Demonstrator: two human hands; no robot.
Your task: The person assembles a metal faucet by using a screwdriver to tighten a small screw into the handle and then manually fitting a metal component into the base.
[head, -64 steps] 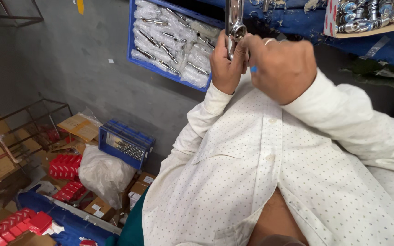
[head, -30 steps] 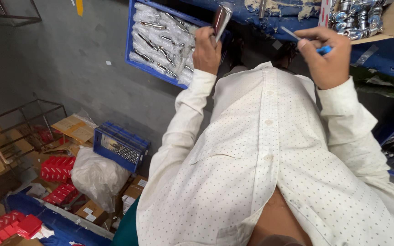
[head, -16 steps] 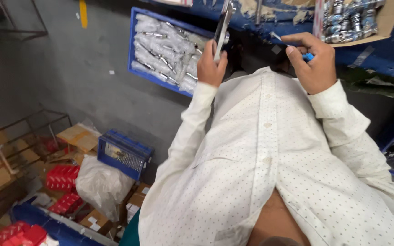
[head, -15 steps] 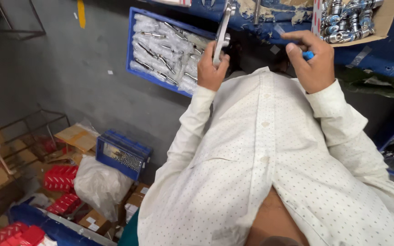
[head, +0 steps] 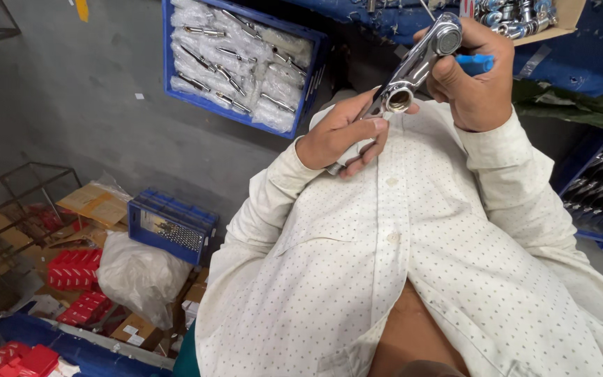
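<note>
Gripping a chrome tap fitting [head: 413, 66] in both hands, left hand [head: 340, 132] low, right hand [head: 476, 77] also pinching a blue pen [head: 474, 64]; I judge I'm inspecting it, and next needs a steady turn.

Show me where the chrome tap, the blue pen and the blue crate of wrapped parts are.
chrome tap [head: 413, 66], head view, middle of body.
blue pen [head: 474, 64], head view, barrel.
blue crate [head: 167, 52], head view, left wall.

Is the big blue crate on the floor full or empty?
Full. The blue crate is packed to its rim with shiny metal parts in clear plastic bags.
</note>
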